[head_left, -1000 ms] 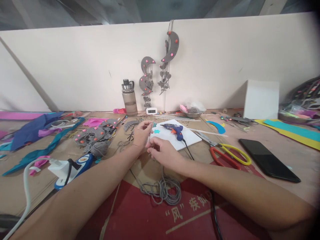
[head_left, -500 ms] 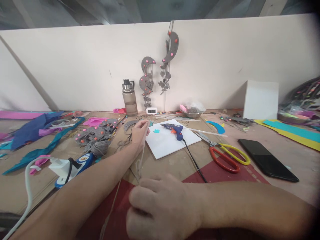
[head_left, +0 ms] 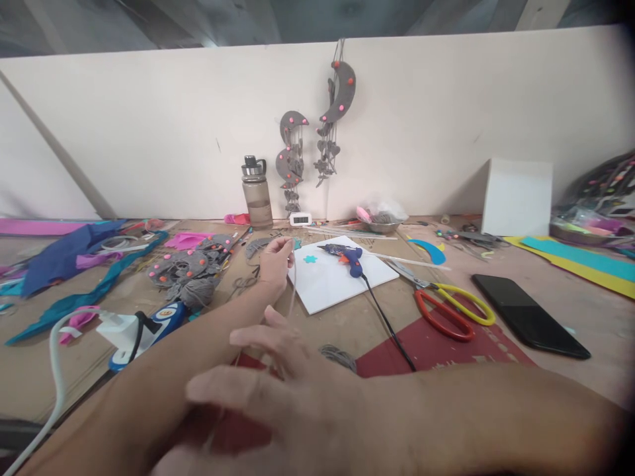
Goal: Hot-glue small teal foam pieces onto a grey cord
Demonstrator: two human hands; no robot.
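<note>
My left hand [head_left: 276,264] is closed in a pinch on a strand of grey yarn [head_left: 292,291], over the left edge of a white board [head_left: 322,291]. A small teal cutout [head_left: 297,244] shows by its fingertips; I cannot tell whether it is held. The yarn runs down toward my right hand [head_left: 292,396], which is near the camera and blurred, its fingers spread apart. Beside that hand lies a grey yarn bundle [head_left: 338,357], partly hidden. On the board are a teal flower cutout [head_left: 310,259] and a blue hot glue gun [head_left: 353,261].
Scissors [head_left: 454,311] and a black phone [head_left: 528,314] lie at right. The glue gun's black cord [head_left: 387,324] crosses the table. A bottle [head_left: 256,198] stands at the back. At left are felt strips [head_left: 74,254], grey crescents [head_left: 191,264] and a power strip [head_left: 166,324].
My right hand has gone from closed to spread fingers and shifted slightly nearer and left. The yarn bundle beside it has come into view. My left hand keeps its pinch almost in place.
</note>
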